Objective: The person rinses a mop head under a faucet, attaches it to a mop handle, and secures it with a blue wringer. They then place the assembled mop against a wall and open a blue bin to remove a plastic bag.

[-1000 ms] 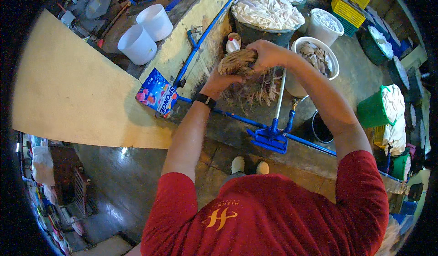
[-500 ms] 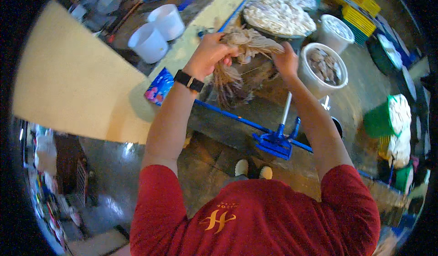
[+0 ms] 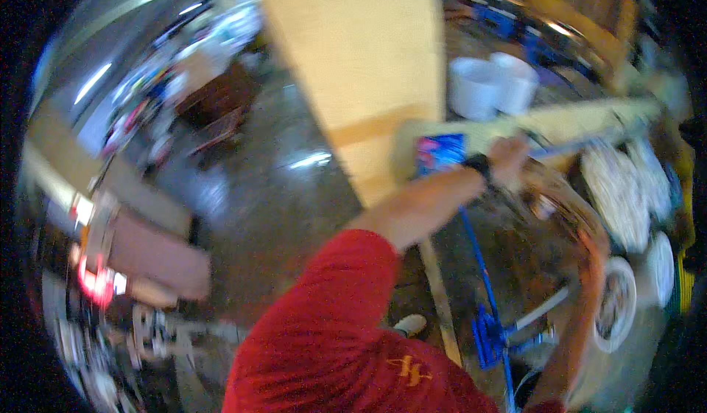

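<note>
Though blurry, white cloths (image 3: 616,194) beyond strands (image 3: 570,199)

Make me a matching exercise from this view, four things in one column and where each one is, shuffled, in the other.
Things:
1. Black wristband
2. Brown stringy fibre bundle
3. Two white round buckets
4. Blue plastic tool head

Places:
A. Beyond the low pale yellow wall
B. At the end of a white pole
C. Around the left wrist
D. Between the left hand and the right hand

Pairs: 1-C, 2-D, 3-A, 4-B
</note>
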{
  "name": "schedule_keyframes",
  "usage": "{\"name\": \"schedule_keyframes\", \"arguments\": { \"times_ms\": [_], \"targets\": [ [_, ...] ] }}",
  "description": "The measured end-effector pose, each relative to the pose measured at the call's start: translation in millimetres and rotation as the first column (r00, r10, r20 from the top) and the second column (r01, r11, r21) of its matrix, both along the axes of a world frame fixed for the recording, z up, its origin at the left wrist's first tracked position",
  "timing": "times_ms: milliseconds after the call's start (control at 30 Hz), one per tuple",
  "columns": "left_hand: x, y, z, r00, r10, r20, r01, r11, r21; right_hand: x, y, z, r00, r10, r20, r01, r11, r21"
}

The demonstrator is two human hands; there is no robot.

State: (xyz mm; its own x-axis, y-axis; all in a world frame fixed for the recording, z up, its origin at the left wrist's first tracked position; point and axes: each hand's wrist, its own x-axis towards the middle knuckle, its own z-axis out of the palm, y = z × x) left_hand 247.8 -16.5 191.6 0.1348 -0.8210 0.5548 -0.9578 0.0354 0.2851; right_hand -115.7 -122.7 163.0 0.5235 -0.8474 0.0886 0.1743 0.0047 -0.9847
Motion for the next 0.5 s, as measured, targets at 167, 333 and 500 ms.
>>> {"name": "schedule_keyframes", "arguments": {
  "times_ms": [167,333,500],
  "targets": [
    [-5.6,-20.3,-7.8,0.489,-0.216,-0.845,-0.273,0.882,-0.383,15.9,-7.1,53.4,0.945,0.316,0.087,-0.324,0.938,0.119],
    [-31.8,0.0,24.8,0.311,-0.444,-0.841,-0.245,0.817,-0.522,-22.6,-7.0,47.9,0.913,0.142,-0.382,-0.264,0.919,-0.292],
    [-7.0,47.4,52.2,0.993,0.025,-0.117,-0.047,0.981,-0.186,-35.8,-58.9,20.2,0.615,-0.282,-0.737,-0.433,0.660,-0.614]
  ]
}}
